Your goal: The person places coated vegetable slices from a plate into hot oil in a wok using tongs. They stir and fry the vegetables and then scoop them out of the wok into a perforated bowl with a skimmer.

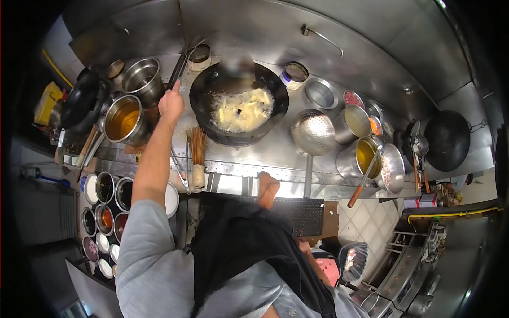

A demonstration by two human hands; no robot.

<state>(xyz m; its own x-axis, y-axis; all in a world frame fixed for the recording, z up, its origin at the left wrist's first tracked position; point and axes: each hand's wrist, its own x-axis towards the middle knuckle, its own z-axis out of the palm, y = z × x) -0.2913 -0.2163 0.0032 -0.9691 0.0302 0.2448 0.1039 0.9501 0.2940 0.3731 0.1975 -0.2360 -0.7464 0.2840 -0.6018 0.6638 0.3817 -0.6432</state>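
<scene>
My left hand [171, 104] reaches forward, left of the black wok [197, 108], its fingers closed at the lower end of a long dark handle [178, 71] that leans toward the back wall. In the wok, pale yellow pieces of food [241, 110] lie in foaming liquid. A blurred, round dark shape [237, 68] hovers over its far side; I cannot tell what it is. My right hand [268, 188] is closed near the counter's front edge, low and in front of my apron. Whatever it may hold is hidden, and the apron covers part of that arm.
A perforated skimmer [313, 132] rests right of the wok, beside metal pots [351, 124] and a ladle [366, 178]. Left stands a pot of amber liquid [122, 120]. A bamboo brush [196, 153] lies near the front edge. A second wok [448, 140] leans far right.
</scene>
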